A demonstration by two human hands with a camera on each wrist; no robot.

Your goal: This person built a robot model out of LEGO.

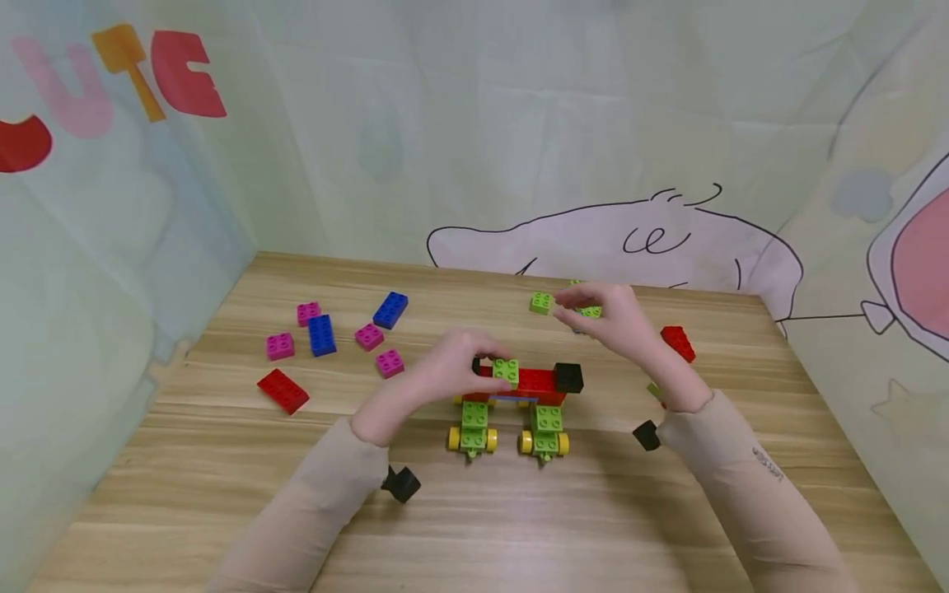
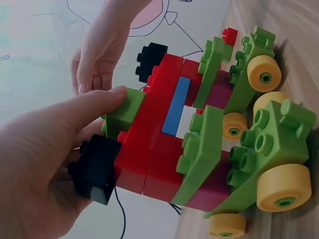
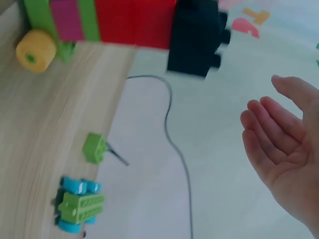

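Observation:
A lime-green building block (image 1: 506, 373) sits on top of the red bricks of a block vehicle, and my left hand (image 1: 463, 362) pinches it between thumb and fingers. In the left wrist view the vehicle's red bricks (image 2: 149, 124) rise above green wheeled bases with yellow wheels (image 2: 284, 186). Purple and blue pieces show between them. A black block (image 1: 568, 378) stands at each end of the red row. My right hand (image 1: 604, 317) hovers beyond the vehicle, fingers loosely bent and holding nothing; the right wrist view shows its bare palm.
A loose green block (image 1: 541, 303) lies near the back edge, beside a green base with blue wheels (image 3: 79, 206). Blue (image 1: 322, 335), pink (image 1: 389, 363) and red bricks (image 1: 283, 391) are scattered at left. Another red piece (image 1: 678, 343) lies right of my right hand.

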